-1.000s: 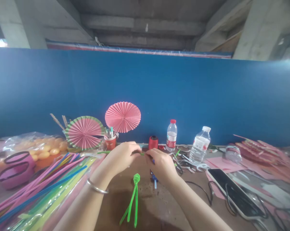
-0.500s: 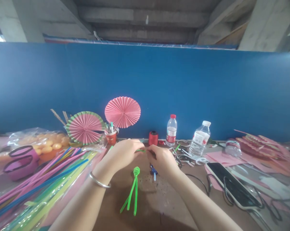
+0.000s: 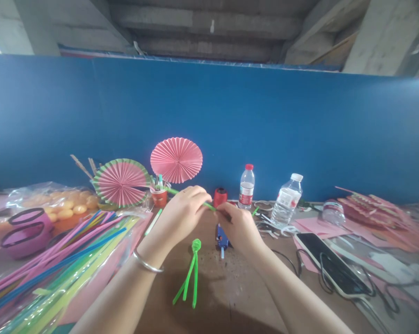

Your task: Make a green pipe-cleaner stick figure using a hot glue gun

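Note:
A green pipe cleaner (image 3: 208,205) runs between my two hands above the middle of the table. My left hand (image 3: 188,211) pinches it, and part of it sticks out behind the knuckles toward the cup. At its other end the fingers of my right hand (image 3: 235,222) are closed on it. Below my hands lies a bent green pipe cleaner figure (image 3: 195,260) with a coiled top and several legs. Close to my right hand is a small blue object (image 3: 222,237) with a pale tip, partly covered by that hand.
Bundled coloured pipe cleaners (image 3: 66,260) in plastic lie left. Pleated paper fans (image 3: 176,160) and a red pen cup (image 3: 159,197) stand behind. Two water bottles (image 3: 246,188), a red spool (image 3: 220,197), a phone (image 3: 334,264) and cables are at the back and right.
Both hands have shifted slightly, the left one rising. More of the green pipe cleaner shows between and behind the fingers. More of the blue object is uncovered. The view has tilted a little.

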{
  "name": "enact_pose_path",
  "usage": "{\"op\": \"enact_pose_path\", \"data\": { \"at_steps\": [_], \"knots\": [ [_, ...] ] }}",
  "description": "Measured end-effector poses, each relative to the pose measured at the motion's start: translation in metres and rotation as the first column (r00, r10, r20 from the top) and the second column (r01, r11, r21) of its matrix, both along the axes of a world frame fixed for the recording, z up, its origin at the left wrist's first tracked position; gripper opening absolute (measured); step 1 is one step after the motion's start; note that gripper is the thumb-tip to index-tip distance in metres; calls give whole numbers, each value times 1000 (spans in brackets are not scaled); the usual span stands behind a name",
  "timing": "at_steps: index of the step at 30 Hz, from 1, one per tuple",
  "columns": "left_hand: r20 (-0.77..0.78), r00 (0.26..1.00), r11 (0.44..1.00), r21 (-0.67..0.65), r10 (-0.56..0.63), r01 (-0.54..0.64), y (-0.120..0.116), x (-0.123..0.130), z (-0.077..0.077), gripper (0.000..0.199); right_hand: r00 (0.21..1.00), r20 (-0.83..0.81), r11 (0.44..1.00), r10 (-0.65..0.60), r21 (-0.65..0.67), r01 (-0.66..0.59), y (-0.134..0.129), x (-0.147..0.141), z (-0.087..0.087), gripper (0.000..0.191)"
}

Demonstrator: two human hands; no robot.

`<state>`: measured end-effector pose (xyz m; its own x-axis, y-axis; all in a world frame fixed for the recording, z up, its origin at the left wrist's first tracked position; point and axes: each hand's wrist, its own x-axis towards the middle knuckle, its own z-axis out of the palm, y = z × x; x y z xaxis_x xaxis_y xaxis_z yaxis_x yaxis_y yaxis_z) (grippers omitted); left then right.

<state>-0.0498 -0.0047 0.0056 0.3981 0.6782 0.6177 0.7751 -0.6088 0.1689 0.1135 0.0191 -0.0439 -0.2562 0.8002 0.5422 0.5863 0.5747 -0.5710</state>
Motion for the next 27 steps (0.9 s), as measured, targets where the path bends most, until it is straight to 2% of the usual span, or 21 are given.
{"op": "enact_pose_path", "data": {
  "at_steps": [2, 3, 5, 6, 7, 8, 11, 14, 17, 21, 24, 27],
  "knots": [
    [130, 989, 994, 77, 70, -80, -4, 1, 2, 14, 995, -65, 997, -76, -35, 74, 4, 3, -1, 19],
    [175, 978, 990, 56, 114, -126, -6, 1, 1, 15, 990, -98, 994, -98, -53, 93, 6, 6, -1, 21],
    [160, 958, 970, -99, 236, -222, -6, -1, -11, 17, 983, -146, 990, -115, -94, 102, 9, 11, 2, 22],
    [71, 952, 936, -218, 299, -277, -5, -3, -22, 20, 980, -164, 988, -111, -121, 92, 11, 14, 3, 22],
    [-38, 931, 877, -324, 362, -354, -3, -4, -35, 21, 979, -180, 986, -100, -148, 73, 12, 16, 4, 22],
    [-88, 924, 848, -371, 373, -378, -1, -4, -51, 20, 979, -186, 985, -85, -166, 54, 13, 17, 5, 22],
    [-158, 914, 801, -441, 374, -404, 2, -5, -99, 22, 987, -149, 990, -62, -133, 42, 16, 18, 6, 18],
    [-170, 910, 776, -479, 378, -411, 3, -5, -129, 18, 993, -104, 996, -51, -74, 44, 17, 15, 3, 16],
    [-128, 907, 755, -516, 401, -406, 5, -8, -138, 14, 990, -140, 996, -19, -90, 7, 16, 9, -1, 18],
    [29, 895, 735, -583, 445, -346, 10, -17, -137, 18, 978, -207, 988, -29, -153, -3, 14, 3, -7, 28],
    [244, 872, 754, -628, 425, -192, 14, -18, -136, 20, 964, -265, 972, -5, -226, -57, 14, -1, -12, 24],
    [477, 785, 750, -661, 395, 25, 17, -12, -136, 22, 951, -306, 959, 54, -248, -134, 14, -6, -16, 20]
  ]
}}
